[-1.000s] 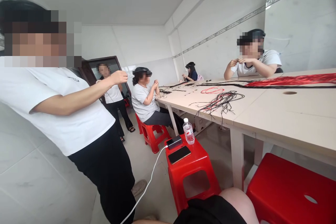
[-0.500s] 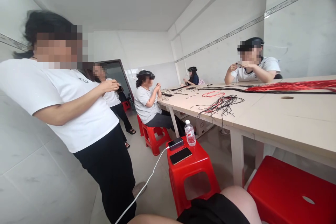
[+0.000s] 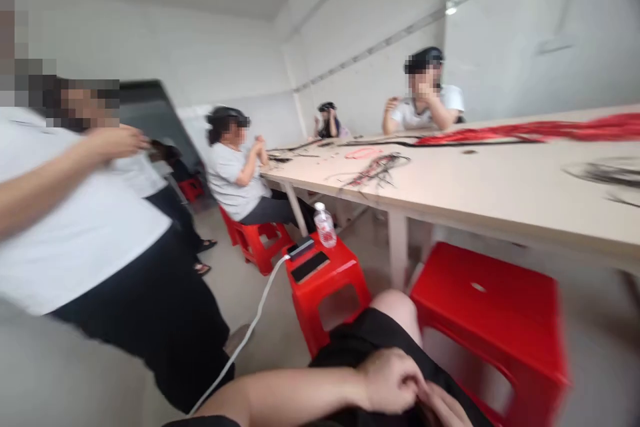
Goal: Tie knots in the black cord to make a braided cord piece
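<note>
The left hand, curled closed, and right hand, grip indeterminable, have met over the lap, off the bench.

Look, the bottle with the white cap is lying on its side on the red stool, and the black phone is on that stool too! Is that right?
Not quite. The head view shows the bottle with the white cap standing upright on the red stool. The black phone is on that stool too.
</note>
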The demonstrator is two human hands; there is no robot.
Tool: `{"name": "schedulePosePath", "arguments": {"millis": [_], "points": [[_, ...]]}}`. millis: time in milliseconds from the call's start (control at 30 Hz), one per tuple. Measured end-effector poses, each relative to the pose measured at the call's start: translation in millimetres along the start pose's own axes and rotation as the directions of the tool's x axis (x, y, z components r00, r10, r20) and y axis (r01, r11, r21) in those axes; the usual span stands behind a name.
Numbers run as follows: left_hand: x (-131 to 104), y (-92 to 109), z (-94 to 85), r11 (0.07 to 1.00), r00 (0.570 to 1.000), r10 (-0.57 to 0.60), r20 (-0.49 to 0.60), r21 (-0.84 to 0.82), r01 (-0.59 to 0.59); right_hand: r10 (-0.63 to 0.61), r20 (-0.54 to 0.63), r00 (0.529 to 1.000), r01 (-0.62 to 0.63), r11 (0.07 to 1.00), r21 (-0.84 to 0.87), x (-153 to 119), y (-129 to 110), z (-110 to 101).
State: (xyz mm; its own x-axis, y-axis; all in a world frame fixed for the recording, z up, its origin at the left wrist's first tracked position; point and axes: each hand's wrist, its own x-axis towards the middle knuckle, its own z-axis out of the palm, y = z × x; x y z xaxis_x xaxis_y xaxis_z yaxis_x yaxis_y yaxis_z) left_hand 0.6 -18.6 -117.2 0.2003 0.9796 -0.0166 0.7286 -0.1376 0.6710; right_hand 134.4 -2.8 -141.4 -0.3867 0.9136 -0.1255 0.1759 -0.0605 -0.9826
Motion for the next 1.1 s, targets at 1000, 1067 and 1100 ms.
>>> {"name": "schedulePosePath", "arguments": {"millis": [1000,1067,1100], "points": [[42.5,120.7,-47.1,0.851,0.972,0.070,-0.222,-0.496,-0.174,0.047,0.416,0.908,-0.405,0.350,0.845,-5.8,-88.7,-94.1],[36.1,111.3,-55.2,0.845,0.979,0.075,-0.189,-0.509,-0.163,0.041,0.373,0.927,-0.354,0.427,0.832,-7.0,-90.0,-84.1],[32.6,105.2,-59.3,0.846,0.981,0.082,-0.176,-0.509,-0.162,0.036,0.355,0.934,-0.330,0.463,0.823,-7.9,-90.9,-78.3]]}}
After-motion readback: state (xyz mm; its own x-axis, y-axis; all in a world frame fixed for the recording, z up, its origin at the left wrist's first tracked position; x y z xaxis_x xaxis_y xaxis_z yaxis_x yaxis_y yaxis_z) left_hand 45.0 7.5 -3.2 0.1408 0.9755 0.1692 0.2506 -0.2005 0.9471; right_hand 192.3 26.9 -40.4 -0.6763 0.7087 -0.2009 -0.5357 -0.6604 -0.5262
